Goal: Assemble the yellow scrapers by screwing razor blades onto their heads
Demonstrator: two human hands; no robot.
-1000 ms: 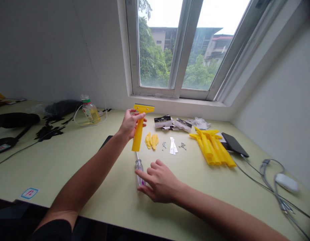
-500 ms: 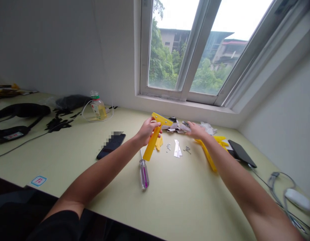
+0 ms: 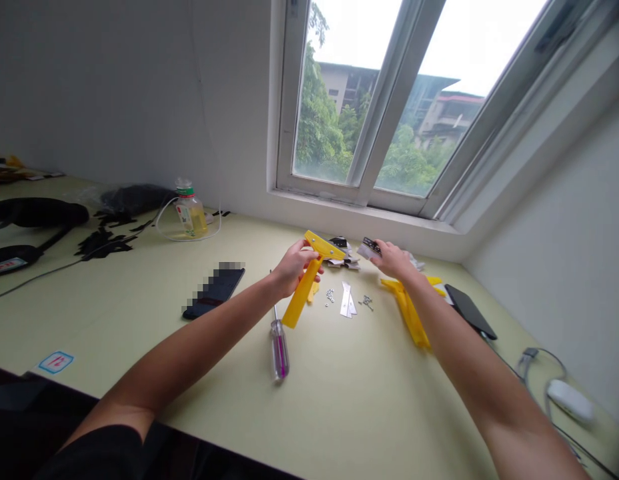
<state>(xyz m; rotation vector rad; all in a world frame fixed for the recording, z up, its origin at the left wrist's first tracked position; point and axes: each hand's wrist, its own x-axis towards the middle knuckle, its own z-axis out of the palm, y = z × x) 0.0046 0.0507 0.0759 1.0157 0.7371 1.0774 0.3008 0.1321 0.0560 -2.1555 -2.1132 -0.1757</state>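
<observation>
My left hand point(image 3: 289, 270) is closed around a yellow scraper point(image 3: 300, 297), raised above the table with its wide head at the top. Between the fingers of my right hand point(image 3: 393, 261) is a small black-and-white printed sleeve point(image 3: 368, 249). Similar sleeves point(image 3: 342, 259) lie in a pile at the back of the table. Below it are flat metal blades point(image 3: 346, 301), small nuts point(image 3: 330, 296) and screws point(image 3: 367, 303). Small yellow plastic pieces point(image 3: 313, 292) show partly behind the scraper. A screwdriver point(image 3: 279, 353) with a clear handle lies beneath my left hand.
Yellow scraper handles point(image 3: 412, 317) lie under my right forearm, beside a dark flat device point(image 3: 470, 310) and cables. To the left are a phone point(image 3: 214, 293), a bottle point(image 3: 191, 212) and a black headset strap point(image 3: 39, 212). The window wall point(image 3: 364, 208) bounds the table's back.
My right hand has lifted a printed sleeve up from the pile. The left hand still holds the scraper in nearly the same pose. The view has shifted slightly.
</observation>
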